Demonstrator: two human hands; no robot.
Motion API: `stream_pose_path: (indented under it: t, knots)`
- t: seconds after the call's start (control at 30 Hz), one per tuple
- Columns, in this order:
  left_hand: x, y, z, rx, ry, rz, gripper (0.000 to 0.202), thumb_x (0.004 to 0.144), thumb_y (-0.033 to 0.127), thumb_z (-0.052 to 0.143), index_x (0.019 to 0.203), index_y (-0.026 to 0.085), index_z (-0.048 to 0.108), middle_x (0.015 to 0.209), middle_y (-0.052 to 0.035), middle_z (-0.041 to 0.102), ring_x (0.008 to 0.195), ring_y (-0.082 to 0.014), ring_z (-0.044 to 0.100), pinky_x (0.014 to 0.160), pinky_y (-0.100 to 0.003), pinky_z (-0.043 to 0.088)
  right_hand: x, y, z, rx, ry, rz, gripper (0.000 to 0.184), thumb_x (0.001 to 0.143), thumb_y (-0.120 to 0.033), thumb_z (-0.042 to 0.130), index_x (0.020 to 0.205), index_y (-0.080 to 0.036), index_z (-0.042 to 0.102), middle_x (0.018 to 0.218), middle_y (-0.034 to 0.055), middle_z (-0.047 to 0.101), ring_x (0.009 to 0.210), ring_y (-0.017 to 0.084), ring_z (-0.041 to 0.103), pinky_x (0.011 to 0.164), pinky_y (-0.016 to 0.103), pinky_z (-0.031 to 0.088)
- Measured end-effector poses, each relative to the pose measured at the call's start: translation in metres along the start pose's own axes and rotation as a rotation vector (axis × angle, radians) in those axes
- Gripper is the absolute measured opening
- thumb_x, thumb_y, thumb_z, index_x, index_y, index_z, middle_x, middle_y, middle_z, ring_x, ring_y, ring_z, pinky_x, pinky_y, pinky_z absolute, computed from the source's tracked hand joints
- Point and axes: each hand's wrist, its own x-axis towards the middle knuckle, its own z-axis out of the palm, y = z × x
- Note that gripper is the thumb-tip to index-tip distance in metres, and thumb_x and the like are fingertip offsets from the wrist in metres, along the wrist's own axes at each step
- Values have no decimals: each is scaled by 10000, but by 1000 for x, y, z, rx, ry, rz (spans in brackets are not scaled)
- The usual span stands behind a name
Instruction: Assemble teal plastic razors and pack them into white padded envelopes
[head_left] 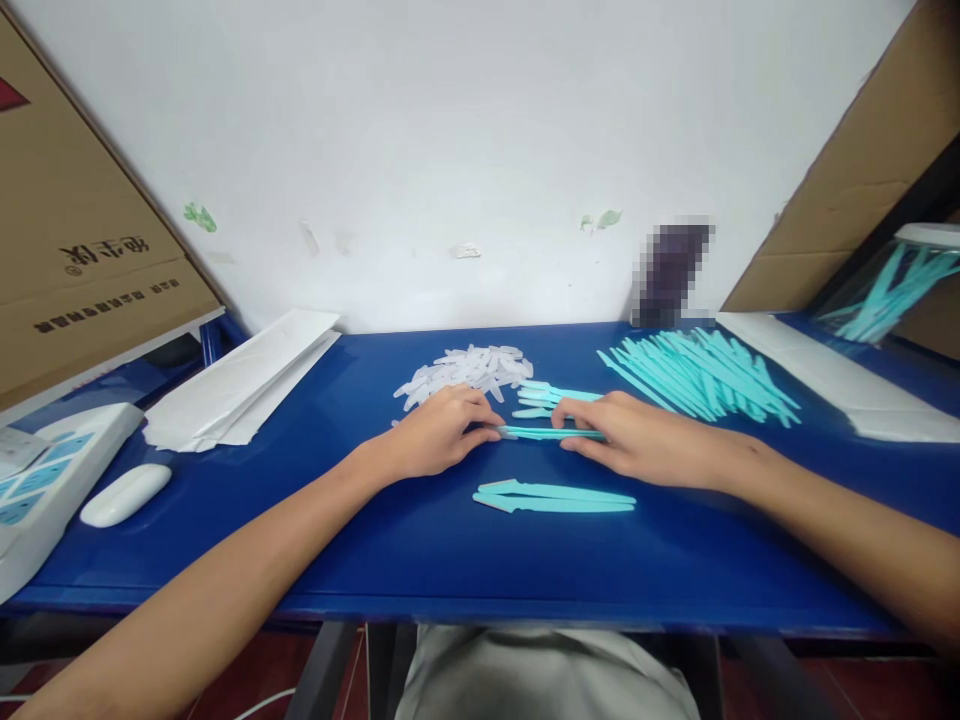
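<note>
My right hand [637,438] pinches the handle of a turquoise eyebrow razor [551,433], which lies level between my hands; whether it is just one razor is hard to tell. At its left end, the thumb and fingers of my left hand [444,430] are closed on a whitish blade cap [505,432], mostly hidden by the fingertips. Two uncapped eyebrow razors [570,497] lie side by side in front of my hands. Just behind the held razor are several razors with pale tips [534,398], partly covered by my right hand. A heap of translucent caps [472,370] sits beyond my left hand.
A large pile of turquoise razors [701,375] lies at the back right of the blue table [375,560]. White packets [240,385], a white oval case [126,495] and a power strip [67,480] are on the left. Cardboard [90,200] and a clear tub [900,285] flank the table.
</note>
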Motion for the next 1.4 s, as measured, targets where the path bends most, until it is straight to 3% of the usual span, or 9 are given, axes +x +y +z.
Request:
stream_pose_path:
  t: [0.3,0.43,0.6,0.73,0.87,0.97,1.03,1.23,1.4]
  knots:
    - [2,10,8,19,55,59,217,984,276,571,1106,179,722,1014,-62,660,976,-207,590,876,-334,459,5,-15,7,-85,115,19,205,1002,-356,454,1074,-222,591,821,40,670,670,179,587,578,271,312]
    - [2,7,5,102,60,33,291,1025,352,483,1169,185,674,1017,-69,653,966,-214,579,847,-347,453,5,-14,7,-79,159,14,252,1008,-362,445,1053,-200,632,876,64,702,673,182,610,581,274,336]
    - [1,14,1,363,6,-15,417,1059,428,318,967,145,610,900,-91,646,837,-244,572,763,-380,419,2,-13,6,-60,246,-50,269,1031,-336,407,1084,-203,635,938,71,715,794,204,657,655,281,387]
    - [0,23,6,316,-77,-25,393,1076,384,223,969,157,526,881,-83,642,743,-219,573,702,-350,422,1,-11,4,-124,258,-130,270,1039,-339,392,1052,-200,624,890,58,696,746,187,640,630,274,370]
    - [3,21,2,265,-19,-52,386,1063,459,264,1151,169,504,1009,-94,665,865,-236,620,760,-354,462,0,0,-1,-244,293,-100,303,1045,-372,358,1029,-197,605,856,52,674,670,176,603,592,281,335]
    - [2,10,-7,274,113,-113,404,1055,449,305,1322,189,460,1110,-102,652,962,-244,614,825,-371,478,1,14,-4,-326,341,-23,320,1045,-367,333,1069,-194,601,969,85,680,761,202,619,619,297,340]
    - [-1,2,-12,300,147,-136,406,1050,422,315,1327,187,498,1121,-111,633,976,-251,587,849,-392,476,4,23,-4,-348,337,-2,334,1042,-368,331,1074,-190,611,1011,101,670,821,220,617,637,308,348]
    - [2,-9,-10,271,101,-94,431,1045,378,321,1391,226,529,1352,-139,500,1196,-295,458,1017,-491,414,10,30,3,-384,308,-12,327,1024,-351,372,1049,-183,650,966,104,632,812,224,576,656,317,333]
    - [45,-19,-7,205,-15,-114,475,1052,404,257,1484,324,438,1527,-128,360,1349,-351,353,1062,-628,339,9,23,2,-429,330,-28,301,1011,-363,417,1007,-179,654,939,97,640,813,230,567,717,336,307]
